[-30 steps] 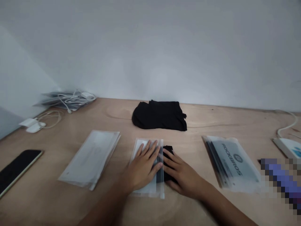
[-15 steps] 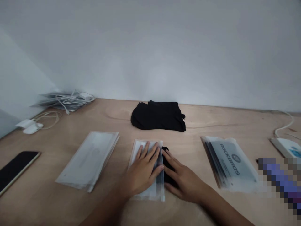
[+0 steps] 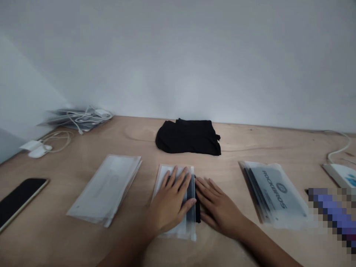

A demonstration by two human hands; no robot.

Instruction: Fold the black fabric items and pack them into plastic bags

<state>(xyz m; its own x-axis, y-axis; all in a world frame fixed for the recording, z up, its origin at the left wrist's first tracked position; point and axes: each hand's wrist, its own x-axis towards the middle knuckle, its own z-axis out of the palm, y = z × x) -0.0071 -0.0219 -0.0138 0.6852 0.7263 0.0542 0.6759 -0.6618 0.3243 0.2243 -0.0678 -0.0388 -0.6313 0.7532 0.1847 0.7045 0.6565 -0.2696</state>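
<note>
My left hand [image 3: 171,198] lies flat with fingers spread on a translucent plastic zip bag [image 3: 178,232] in front of me. Dark folded cloth [image 3: 197,207] is mostly inside the bag, with a narrow strip sticking out of its right, zip-side opening. Against that strip rest the fingertips of my right hand [image 3: 218,207], its fingers stretched out and close to the table. How far the cloth reaches into the bag is partly hidden under my left hand.
Frosted bags [image 3: 102,189] lie to the left, beside a phone [image 3: 22,200]. Filled ROCKBROS bags [image 3: 278,194] lie to the right. Black cloth [image 3: 189,137] sits near the wall. Cables [image 3: 91,115] and a white charger [image 3: 37,148] are at back left, a white box [image 3: 340,176] far right.
The dark cloth has slid left, further into the bag, leaving a thinner strip outside. My right hand has shifted slightly right and its fingers lie closer together. My left hand stays on the bag.
</note>
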